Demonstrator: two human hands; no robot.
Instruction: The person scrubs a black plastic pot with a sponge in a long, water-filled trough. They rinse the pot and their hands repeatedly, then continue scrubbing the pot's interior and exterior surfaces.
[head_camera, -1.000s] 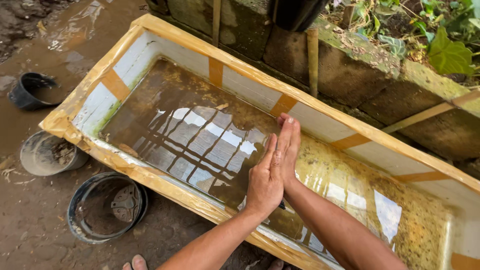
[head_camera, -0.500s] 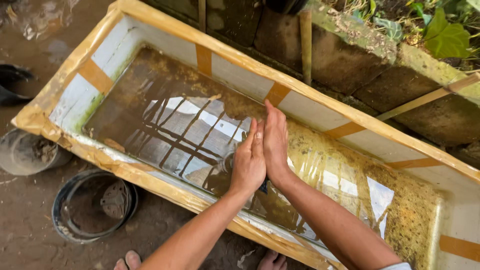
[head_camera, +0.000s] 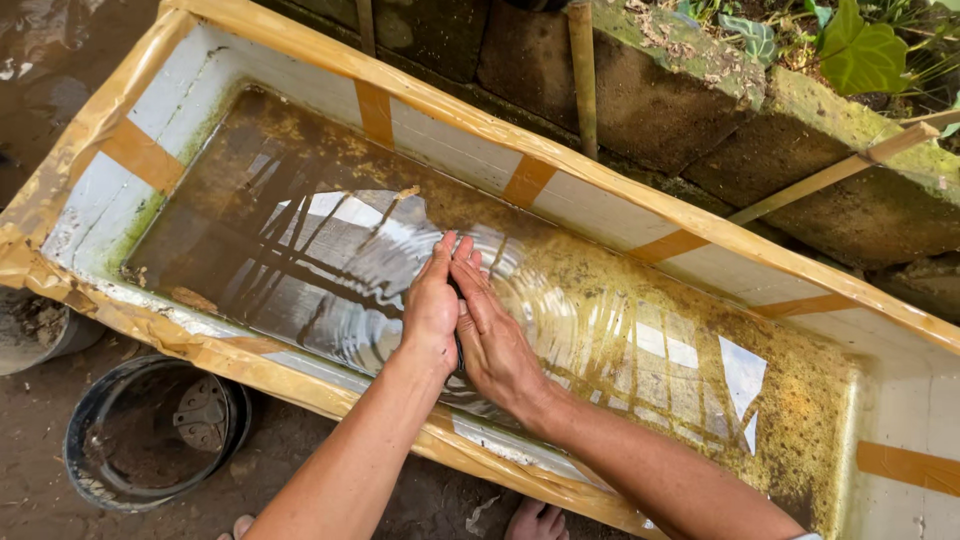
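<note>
A long white foam trough (head_camera: 620, 215) taped with tan strips holds shallow brownish water (head_camera: 330, 260) with algae on its floor. My left hand (head_camera: 432, 305) and my right hand (head_camera: 490, 330) are pressed side by side, fingers straight and together, dipped at the water surface in the trough's middle. Ripples spread outward from them. Neither hand visibly holds anything; a dark gap shows between the palms, and what lies under them is hidden.
A black bucket (head_camera: 150, 430) with mud stands on the wet ground below the trough's near rim. A grey pot (head_camera: 30, 335) sits at the left edge. Mossy concrete blocks (head_camera: 800, 130), bamboo sticks (head_camera: 583, 70) and green leaves line the far side. My toes (head_camera: 535, 520) show at the bottom.
My two hands have come down from above the trough onto the water and closed together side by side, sending out ripples. The view has shifted closer and leftward.
</note>
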